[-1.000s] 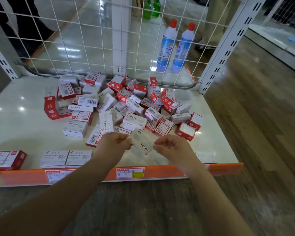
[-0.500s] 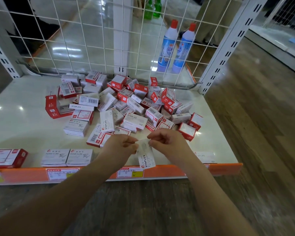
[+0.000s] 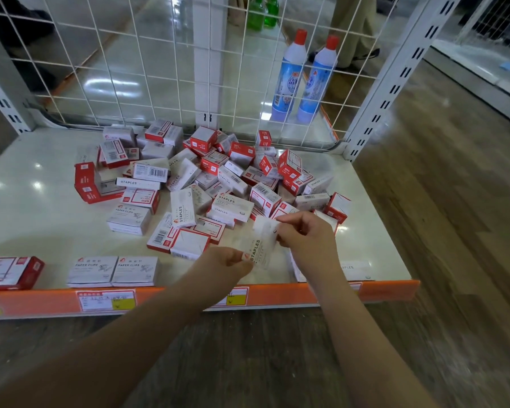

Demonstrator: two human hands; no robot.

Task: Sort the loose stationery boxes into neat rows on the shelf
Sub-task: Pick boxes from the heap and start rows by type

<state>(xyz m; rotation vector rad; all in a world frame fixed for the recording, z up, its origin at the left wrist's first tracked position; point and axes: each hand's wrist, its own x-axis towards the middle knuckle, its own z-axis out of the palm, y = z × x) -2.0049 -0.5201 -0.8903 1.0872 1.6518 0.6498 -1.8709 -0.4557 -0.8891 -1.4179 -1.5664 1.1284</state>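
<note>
both hands hold one white staples box (image 3: 262,249) just above the shelf's (image 3: 27,219) front edge: the left hand (image 3: 227,265) pinches its near end, the right hand (image 3: 306,237) grips its far end. beyond the hands lies the jumbled pile of boxes (image 3: 212,178). left of the left hand, two paper clips boxes (image 3: 112,270) sit side by side.

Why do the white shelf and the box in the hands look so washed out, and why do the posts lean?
Head view: ceiling lights leave bright glare spots on the glossy shelf; the staples box, pinched by the left hand and right hand, is smeared by motion blur; the wide lens bends the right post.
</note>
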